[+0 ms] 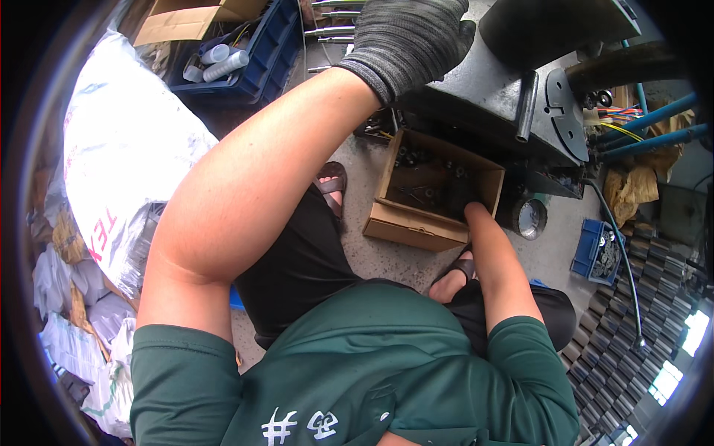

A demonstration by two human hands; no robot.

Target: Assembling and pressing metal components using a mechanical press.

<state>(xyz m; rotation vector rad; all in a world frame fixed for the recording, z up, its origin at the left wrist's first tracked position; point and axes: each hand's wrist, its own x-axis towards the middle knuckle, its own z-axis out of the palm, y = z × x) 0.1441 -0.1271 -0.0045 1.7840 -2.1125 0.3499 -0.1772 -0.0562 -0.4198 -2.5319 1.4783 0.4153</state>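
My left hand [407,46] wears a dark grey knit glove and is held at the top edge, over the near left side of a dark metal machine [480,89]. Its thumb shows at the right; the other fingers are cut off or hidden, so its grip cannot be made out. Several shiny metal rods [331,32] stick out just left of it. My right hand [455,195] reaches down into an open cardboard box [418,224] on the floor. The hand is dark and blends into the shadow, its fingers not distinguishable. Small dark parts and what looks like pliers [422,195] lie inside the box.
A blue crate [271,70] with white plastic pieces stands back left, beside a large white sack [126,141]. At right are a round metal container [529,217], a small blue bin [589,253] of metal parts, a black cable [621,245] and stacked dark cylinders [617,334].
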